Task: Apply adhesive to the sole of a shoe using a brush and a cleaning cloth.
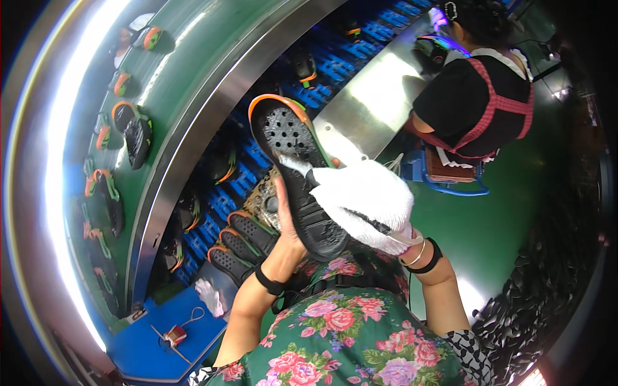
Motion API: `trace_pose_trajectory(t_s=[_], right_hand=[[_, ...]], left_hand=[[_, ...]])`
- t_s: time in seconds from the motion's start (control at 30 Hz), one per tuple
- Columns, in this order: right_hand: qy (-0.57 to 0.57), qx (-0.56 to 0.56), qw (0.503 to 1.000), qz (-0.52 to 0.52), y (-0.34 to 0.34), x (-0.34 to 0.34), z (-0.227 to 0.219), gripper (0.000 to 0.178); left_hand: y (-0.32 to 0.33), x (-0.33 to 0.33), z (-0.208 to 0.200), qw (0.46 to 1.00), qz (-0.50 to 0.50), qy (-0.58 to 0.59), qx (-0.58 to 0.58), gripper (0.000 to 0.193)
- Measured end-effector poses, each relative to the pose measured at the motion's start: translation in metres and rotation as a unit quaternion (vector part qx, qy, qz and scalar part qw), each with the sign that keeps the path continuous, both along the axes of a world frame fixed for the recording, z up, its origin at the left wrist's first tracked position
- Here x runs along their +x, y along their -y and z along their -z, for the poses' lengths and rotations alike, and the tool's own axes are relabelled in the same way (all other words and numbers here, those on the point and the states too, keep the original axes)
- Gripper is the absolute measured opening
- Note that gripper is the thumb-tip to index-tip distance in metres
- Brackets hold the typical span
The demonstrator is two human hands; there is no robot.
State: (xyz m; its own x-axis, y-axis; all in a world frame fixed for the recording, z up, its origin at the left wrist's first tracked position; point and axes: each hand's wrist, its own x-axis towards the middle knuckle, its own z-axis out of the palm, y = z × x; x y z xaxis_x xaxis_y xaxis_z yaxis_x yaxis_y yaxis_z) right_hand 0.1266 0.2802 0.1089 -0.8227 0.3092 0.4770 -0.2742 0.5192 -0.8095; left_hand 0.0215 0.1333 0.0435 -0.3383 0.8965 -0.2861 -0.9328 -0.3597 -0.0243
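Note:
A black shoe sole (302,193) with round holes at its toe end and an orange-and-green rim is held up in the middle, tilted. My left hand (288,222) is bare and grips the sole by its left edge, thumb along the side, other fingers behind it. Over the sole's right side is my right hand (367,202), in a white glove and closed on a small brush (295,165). The brush's pale tip touches the sole just below the holes; most of its handle is hidden by the glove. Wet-looking shine covers parts of the sole.
Several similar soles (239,249) lie side by side at left. Beyond them, blue slatted racks (241,183) run along a metal-edged green conveyor (187,71) carrying more soles. A blue table (148,347) stands lower left. A co-worker (476,96) sits upper right; dark pieces (547,289) are heaped at right.

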Motion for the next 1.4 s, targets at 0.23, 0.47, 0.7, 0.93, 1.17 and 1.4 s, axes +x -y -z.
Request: trace_pose_trajectory(t_s=[0.23, 0.47, 0.7, 0.93, 1.17, 1.4], right_hand=[[-0.055, 0.116, 0.991, -0.032, -0.004, -0.022, -0.011, 0.054], [-0.089, 0.085, 0.992, -0.018, 0.005, -0.028, -0.021, 0.041], [-0.036, 0.008, 0.999, 0.003, 0.024, -0.025, -0.003, 0.029], [-0.052, 0.108, 0.993, 0.023, 0.005, -0.024, -0.007, 0.033], [-0.071, 0.030, 0.997, 0.019, -0.002, -0.024, -0.001, 0.028], [-0.073, -0.064, 0.994, -0.055, 0.017, -0.020, 0.002, 0.032]], left_hand=[[0.017, 0.007, 0.019, 0.994, -0.015, 0.053, 0.097, 0.087], [0.024, 0.006, 0.037, 0.991, -0.012, 0.062, 0.114, 0.089], [0.020, -0.002, 0.034, 0.976, 0.011, -0.141, -0.167, 0.087], [-0.006, -0.017, 0.004, 0.977, -0.027, -0.182, -0.108, 0.097], [-0.012, -0.020, 0.002, 0.992, -0.065, -0.098, 0.038, 0.102], [-0.012, -0.040, 0.013, 0.984, -0.008, -0.153, 0.093, 0.109]])
